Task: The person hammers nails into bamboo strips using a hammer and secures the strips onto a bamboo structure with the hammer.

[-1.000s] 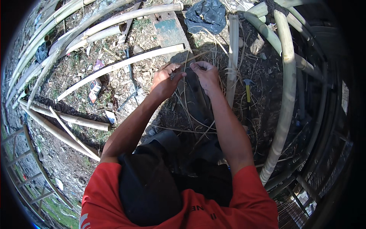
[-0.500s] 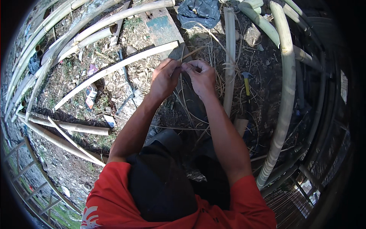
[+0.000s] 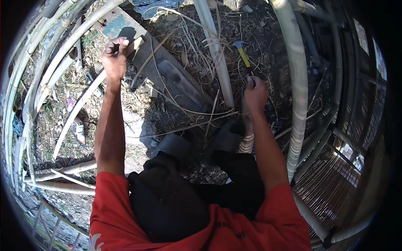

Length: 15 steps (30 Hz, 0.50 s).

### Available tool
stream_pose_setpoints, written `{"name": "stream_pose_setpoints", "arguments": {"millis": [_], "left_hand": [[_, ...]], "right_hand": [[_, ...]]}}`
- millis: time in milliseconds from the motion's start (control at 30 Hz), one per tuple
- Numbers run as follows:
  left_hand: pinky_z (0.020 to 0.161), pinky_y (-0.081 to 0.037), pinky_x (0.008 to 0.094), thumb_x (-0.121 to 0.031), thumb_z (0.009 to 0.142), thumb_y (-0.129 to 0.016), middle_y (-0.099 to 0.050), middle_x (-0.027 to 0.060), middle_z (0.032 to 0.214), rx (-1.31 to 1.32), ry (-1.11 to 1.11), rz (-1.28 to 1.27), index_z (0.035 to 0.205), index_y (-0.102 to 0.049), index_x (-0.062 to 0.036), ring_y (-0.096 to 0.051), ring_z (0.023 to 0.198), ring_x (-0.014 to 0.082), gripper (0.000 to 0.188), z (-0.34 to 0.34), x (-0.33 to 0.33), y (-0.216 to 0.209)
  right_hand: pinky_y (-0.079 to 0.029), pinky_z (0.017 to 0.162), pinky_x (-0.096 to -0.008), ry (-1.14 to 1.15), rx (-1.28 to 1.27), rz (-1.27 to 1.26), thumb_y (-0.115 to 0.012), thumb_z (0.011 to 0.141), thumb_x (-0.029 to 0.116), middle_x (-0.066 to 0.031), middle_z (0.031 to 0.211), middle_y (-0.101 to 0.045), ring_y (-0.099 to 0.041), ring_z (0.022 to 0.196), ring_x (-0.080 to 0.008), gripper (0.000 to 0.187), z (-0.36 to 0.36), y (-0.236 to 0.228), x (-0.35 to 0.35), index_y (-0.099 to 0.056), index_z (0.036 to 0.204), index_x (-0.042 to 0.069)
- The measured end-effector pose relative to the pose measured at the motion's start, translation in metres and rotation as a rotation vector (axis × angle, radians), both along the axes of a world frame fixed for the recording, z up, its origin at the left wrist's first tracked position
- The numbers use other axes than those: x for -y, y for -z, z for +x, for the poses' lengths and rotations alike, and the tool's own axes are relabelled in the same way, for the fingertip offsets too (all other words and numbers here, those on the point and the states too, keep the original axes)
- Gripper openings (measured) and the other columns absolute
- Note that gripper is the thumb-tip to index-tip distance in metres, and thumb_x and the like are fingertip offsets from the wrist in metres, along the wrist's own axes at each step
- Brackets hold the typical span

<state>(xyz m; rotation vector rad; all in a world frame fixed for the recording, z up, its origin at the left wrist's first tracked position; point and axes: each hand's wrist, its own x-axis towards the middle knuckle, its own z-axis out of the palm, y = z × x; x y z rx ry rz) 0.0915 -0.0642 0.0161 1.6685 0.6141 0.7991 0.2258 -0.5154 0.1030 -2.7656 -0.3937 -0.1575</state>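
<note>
My left hand [image 3: 113, 60] is at the upper left, its fingers drawn together in a pinch. Anything between the fingertips is too small to make out. It is over the far end of a long split bamboo strip [image 3: 79, 104], close to a plank with green paint [image 3: 120, 26]. My right hand [image 3: 256, 94] is wrapped round the dark handle of a hammer [image 3: 243, 54], low over the ground. The hammer's yellow neck and metal head point away from me.
A pale bamboo slat [image 3: 214, 50] lies between my hands, with thin loose strips [image 3: 184, 31] around it. A thick bamboo pole [image 3: 295, 83] curves along the right. More poles [image 3: 54, 75] are stacked at left. A dark plastic bag [image 3: 157, 6] lies at the far edge.
My hands were together at the middle and are now apart. The left has gone left; the right has come right and nearer, taking hold of the hammer. The view has shifted too.
</note>
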Motion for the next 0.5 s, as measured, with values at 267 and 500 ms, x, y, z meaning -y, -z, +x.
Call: {"name": "stream_pose_setpoints", "arguments": {"millis": [267,500], "left_hand": [[0.087,-0.055,0.0296,-0.008,0.096,-0.075,-0.075,0.0093,0.099,-0.215,0.035,0.246,0.104,-0.075,-0.0048,-0.071,0.094,0.0154,0.009,0.001,0.027,-0.005],[0.088,-0.054,0.0339,-0.012,0.092,-0.077,-0.076,0.0051,0.100,-0.217,-0.025,0.356,0.099,-0.077,-0.0102,-0.069,0.095,0.0213,0.007,0.008,0.031,-0.005]], "right_hand": [[-0.053,0.082,-0.0538,0.020,-0.185,-0.487,-0.080,0.088,0.028,-0.0219,0.100,-0.071,-0.069,0.098,-0.0433,0.033,0.059,0.026,0.040,-0.071,0.108,0.003],[-0.054,0.087,-0.0523,-0.055,-0.316,-0.695,-0.075,0.090,0.025,-0.0254,0.109,-0.072,-0.069,0.104,-0.0454,0.038,0.086,0.022,0.035,-0.064,0.119,0.002]]}}
